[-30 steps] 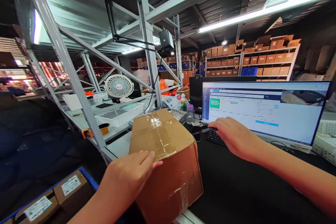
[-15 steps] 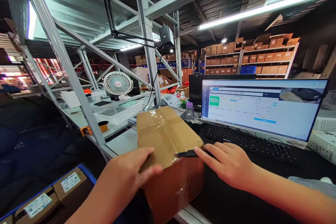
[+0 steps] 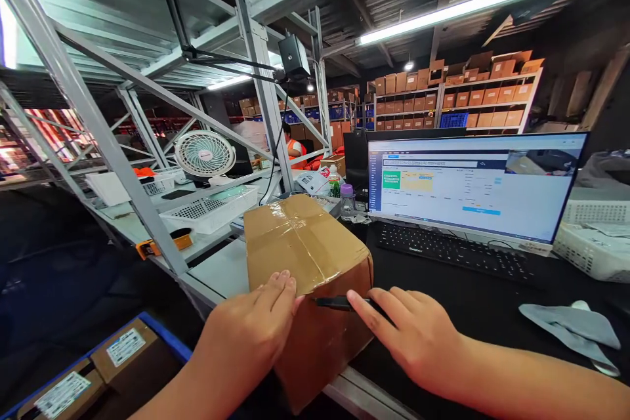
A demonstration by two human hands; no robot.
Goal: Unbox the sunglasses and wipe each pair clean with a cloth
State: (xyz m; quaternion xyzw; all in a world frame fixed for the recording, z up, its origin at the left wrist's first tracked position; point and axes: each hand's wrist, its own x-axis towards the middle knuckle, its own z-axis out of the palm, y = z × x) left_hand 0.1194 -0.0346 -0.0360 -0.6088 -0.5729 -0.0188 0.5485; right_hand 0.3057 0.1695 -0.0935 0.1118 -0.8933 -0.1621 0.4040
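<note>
A taped brown cardboard box (image 3: pixel 308 249) sits on the near edge of the black desk mat (image 3: pixel 457 315). My left hand (image 3: pixel 246 331) lies on the box's near top edge, fingers together and pressed against it. My right hand (image 3: pixel 408 335) grips a slim black pen-like tool (image 3: pixel 337 302), its tip laid along the box's near top edge by the tape seam. Behind the box stand a keyboard (image 3: pixel 453 252) and a lit monitor (image 3: pixel 475 184).
A blue crate (image 3: pixel 162 338) with labelled cartons lies low left. White baskets (image 3: pixel 209 209), a fan (image 3: pixel 205 154) and a tape roll (image 3: pixel 180 236) sit on the left bench. Bottles (image 3: pixel 347 200) stand behind the box. Grey cloth (image 3: pixel 573 325) lies right. A person in orange works far back.
My right hand came off the keyboard area with the black tool and brought it down to the box's near edge. The left hand stayed on the box.
</note>
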